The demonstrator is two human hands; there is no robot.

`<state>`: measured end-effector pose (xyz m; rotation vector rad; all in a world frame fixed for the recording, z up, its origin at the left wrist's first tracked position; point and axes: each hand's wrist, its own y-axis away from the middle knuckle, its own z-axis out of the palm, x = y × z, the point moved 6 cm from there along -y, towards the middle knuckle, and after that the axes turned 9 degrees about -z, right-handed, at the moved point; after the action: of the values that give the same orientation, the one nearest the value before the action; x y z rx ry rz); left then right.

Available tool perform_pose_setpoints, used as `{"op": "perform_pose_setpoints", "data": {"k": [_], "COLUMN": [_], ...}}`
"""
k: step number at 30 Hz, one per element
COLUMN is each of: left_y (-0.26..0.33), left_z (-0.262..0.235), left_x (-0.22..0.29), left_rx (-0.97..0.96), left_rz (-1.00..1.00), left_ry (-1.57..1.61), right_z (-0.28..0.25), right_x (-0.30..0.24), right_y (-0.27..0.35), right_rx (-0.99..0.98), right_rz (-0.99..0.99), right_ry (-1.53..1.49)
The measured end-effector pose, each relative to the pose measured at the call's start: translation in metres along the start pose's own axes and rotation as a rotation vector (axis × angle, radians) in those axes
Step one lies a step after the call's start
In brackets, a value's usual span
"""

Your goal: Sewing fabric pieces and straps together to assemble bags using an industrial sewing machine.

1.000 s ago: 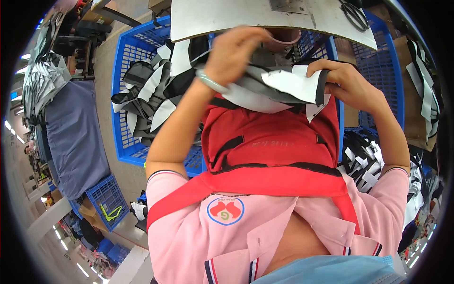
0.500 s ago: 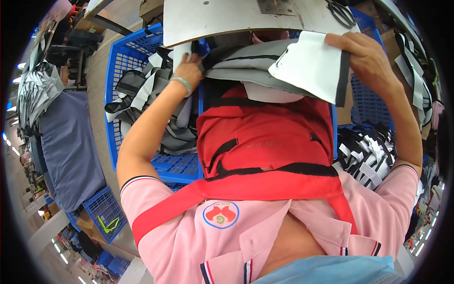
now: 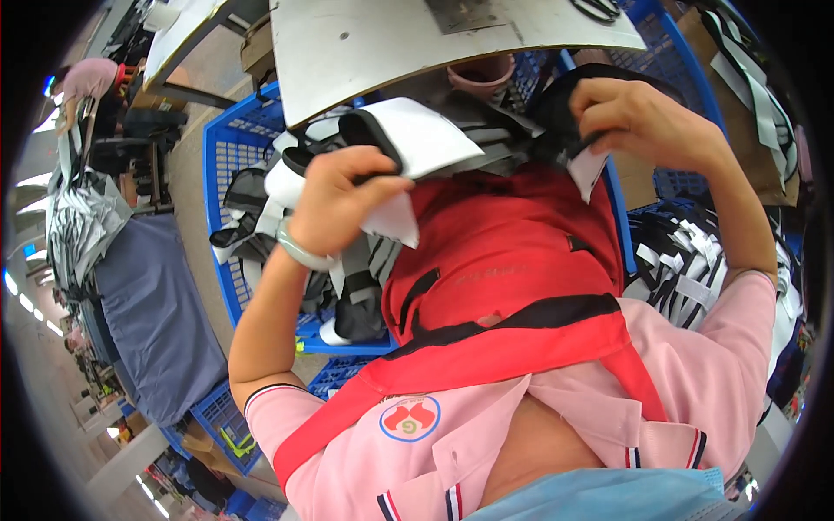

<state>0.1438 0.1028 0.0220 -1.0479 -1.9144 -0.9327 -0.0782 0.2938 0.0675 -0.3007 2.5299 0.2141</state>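
My left hand (image 3: pixel 347 195) is closed on the near edge of a black-edged white fabric piece (image 3: pixel 434 139), with a white flap hanging below the fingers. Grey and black parts of the fabric run across toward the right, above my red apron (image 3: pixel 512 243). At that side my right hand (image 3: pixel 638 122) pinches a dark edge, and a small white corner (image 3: pixel 586 174) hangs beneath it. Dark fabric bulges behind the right hand. Whether both hands hold one single piece is hard to tell.
A white worktable (image 3: pixel 347 74) with scissors (image 3: pixel 596 9) lies ahead, a pink bucket (image 3: pixel 480 76) under its edge. To the left stands a blue crate (image 3: pixel 236 300) of fabric pieces. Black-and-white strips (image 3: pixel 686 273) pile up at right. Another person (image 3: pixel 91 80) bends over far left.
My left hand has come nearer and right, from fingers spread on white material to a closed grip. My right hand has shifted slightly left; the broad white panel it held up has dropped from view.
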Motion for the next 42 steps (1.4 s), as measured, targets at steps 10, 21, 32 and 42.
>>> {"op": "perform_pose_setpoints", "data": {"k": [10, 21, 32, 42], "left_y": [-0.030, -0.152, -0.212, -0.230], "left_z": [0.028, 0.004, -0.005, -0.005], "left_x": [0.152, 0.095, 0.069, 0.065], "left_rx": [0.059, -0.190, -0.040, -0.042], "left_rz": [0.494, -0.040, -0.146, -0.133], "left_ry": [0.074, 0.199, 0.314, 0.378], "right_z": [-0.062, -0.066, -0.088, -0.093], "right_x": [-0.059, 0.062, 0.109, 0.127], "right_y": [0.004, -0.033, -0.062, -0.068], "right_rx": [0.294, 0.320, 0.222, 0.232], "right_rz": [-0.390, 0.031, 0.128, 0.118], "right_ry": [0.274, -0.152, -0.061, -0.111]}}
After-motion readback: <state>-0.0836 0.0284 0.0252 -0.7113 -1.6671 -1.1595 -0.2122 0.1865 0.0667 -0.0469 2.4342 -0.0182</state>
